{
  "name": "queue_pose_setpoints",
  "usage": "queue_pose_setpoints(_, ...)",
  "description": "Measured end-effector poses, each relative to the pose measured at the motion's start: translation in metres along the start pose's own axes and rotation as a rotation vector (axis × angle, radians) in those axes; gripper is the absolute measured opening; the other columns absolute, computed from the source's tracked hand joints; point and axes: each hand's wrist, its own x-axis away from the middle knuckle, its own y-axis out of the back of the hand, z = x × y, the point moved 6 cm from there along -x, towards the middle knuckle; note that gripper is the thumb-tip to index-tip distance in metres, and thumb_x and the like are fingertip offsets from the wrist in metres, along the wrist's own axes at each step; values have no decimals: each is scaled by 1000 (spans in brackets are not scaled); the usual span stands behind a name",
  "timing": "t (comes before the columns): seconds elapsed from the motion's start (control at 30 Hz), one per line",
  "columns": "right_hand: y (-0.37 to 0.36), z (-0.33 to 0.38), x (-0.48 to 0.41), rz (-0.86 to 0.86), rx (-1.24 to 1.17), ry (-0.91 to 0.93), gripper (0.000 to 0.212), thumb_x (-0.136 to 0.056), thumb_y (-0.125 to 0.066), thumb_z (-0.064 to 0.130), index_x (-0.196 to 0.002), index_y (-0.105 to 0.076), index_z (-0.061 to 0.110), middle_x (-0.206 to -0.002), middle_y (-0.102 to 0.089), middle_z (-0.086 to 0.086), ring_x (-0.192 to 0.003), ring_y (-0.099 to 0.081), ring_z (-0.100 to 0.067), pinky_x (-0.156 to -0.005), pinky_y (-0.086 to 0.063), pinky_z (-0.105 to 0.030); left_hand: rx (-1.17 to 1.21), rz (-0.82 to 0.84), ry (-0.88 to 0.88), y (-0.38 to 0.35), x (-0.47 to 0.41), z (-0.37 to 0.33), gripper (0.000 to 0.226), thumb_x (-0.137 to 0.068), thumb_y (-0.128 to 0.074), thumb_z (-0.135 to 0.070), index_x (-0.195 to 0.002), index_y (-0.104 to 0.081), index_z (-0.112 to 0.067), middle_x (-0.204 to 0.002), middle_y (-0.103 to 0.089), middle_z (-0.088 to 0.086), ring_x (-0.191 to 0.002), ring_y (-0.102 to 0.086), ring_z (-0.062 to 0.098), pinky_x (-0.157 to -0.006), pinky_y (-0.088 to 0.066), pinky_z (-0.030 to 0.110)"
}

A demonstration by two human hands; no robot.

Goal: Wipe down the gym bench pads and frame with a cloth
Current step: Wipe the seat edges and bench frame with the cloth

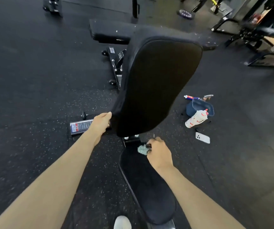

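A black gym bench stands in front of me, its back pad (157, 83) raised upright and its seat pad (147, 184) lying flat below. My left hand (100, 123) grips the lower left edge of the back pad. My right hand (159, 153) holds a bunched pale green cloth (142, 149) at the far end of the seat pad, close to the bolted black frame bracket (130, 139) between the two pads. The bench frame (116, 66) shows behind the back pad on the left.
On the floor to the right lie a blue tub (200, 108), a white spray bottle (196, 119), a tube (190, 97) and a phone (202, 138). A second bench pad (110, 33) sits behind. Racks (256, 30) stand at the far right. Someone's shoe (185, 14) is up top; my shoe (122, 222) is below.
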Motion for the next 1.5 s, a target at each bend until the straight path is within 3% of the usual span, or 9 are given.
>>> queue_pose_setpoints(0.17, 38, -7, 34, 56, -282, -245, 20, -85, -53, 3, -101, -64, 7, -102, -63, -12, -96, -59, -30, -70, -41, -29, -182, 64, 110, 13, 74, -14, 19, -101, -44, -27, -114, -55, -19, -110, -55, 3, -101, -51, 17, -78, -39, 30)
queue_pose_setpoints(0.3, 61, -4, 56, 115, -718, -447, 7, -86, -64, 6, -85, -62, 13, -92, -65, -9, -88, -64, -28, -78, -52, -37, -286, 189, 199, 4, 125, -34, 14, -100, -46, -27, -111, -54, -21, -120, -59, 4, -106, -55, 18, -91, -41, 35)
queue_pose_setpoints(0.5, 105, 35, 82, 287, -1231, -525, 27, -92, -56, -3, -118, -58, 4, -108, -63, -11, -88, -59, -17, -60, -46, -21, -216, 345, 276, -28, 188, -64, 49, -90, -54, -55, -130, -48, -27, -126, -57, -4, -114, -55, 16, -93, -46, 39)
queue_pose_setpoints(0.7, 146, 66, 88, 454, -1429, -453, 39, -94, -43, -8, -126, -48, 13, -117, -58, -11, -103, -58, -24, -86, -51, -37, 4, 297, 255, -44, 214, -102, 38, -91, -63, -34, -126, -54, -25, -114, -67, 1, -107, -62, 19, -101, -44, 48)
queue_pose_setpoints(0.9, 157, 84, 83, 431, -1511, -467, 27, -94, -52, -2, -119, -51, 9, -116, -62, -16, -101, -65, -27, -86, -56, -41, 197, 240, 217, -27, 199, -125, 42, -88, -68, -21, -126, -52, -19, -119, -64, 8, -107, -64, 24, -83, -55, 42)
queue_pose_setpoints(1.17, 147, 150, 75, 287, -1581, -600, 17, -99, -46, 4, -113, -53, 11, -117, -60, -13, -105, -61, -25, -90, -53, -41, 11, 341, 225, 31, 161, -148, 24, -92, -61, -10, -115, -57, -11, -114, -65, 14, -104, -64, 27, -85, -56, 44)
queue_pose_setpoints(1.3, 140, 194, 68, 208, -1468, -673, 22, -98, -48, 5, -116, -55, 17, -118, -59, -10, -105, -60, -22, -86, -53, -36, -150, 373, 223, 80, 138, -159, 21, -94, -58, -8, -115, -53, -8, -112, -65, 14, -101, -65, 27, -85, -55, 45)
queue_pose_setpoints(1.4, 138, 214, 54, 59, -1330, -686, 35, -95, -55, 6, -128, -49, 17, -121, -55, -16, -110, -57, -29, -95, -50, -41, -257, 305, 148, 116, 113, -168, 15, -92, -60, -10, -106, -53, -10, -107, -66, 12, -94, -65, 25, -82, -54, 41)
queue_pose_setpoints(1.5, 150, 217, 42, -137, -1157, -656, 40, -95, -56, 8, -133, -47, 16, -128, -47, -8, -109, -53, -20, -91, -44, -29, -322, 246, 92, 133, 86, -176, 18, -90, -64, -14, -104, -54, -10, -106, -66, 11, -95, -64, 25, -80, -52, 36)
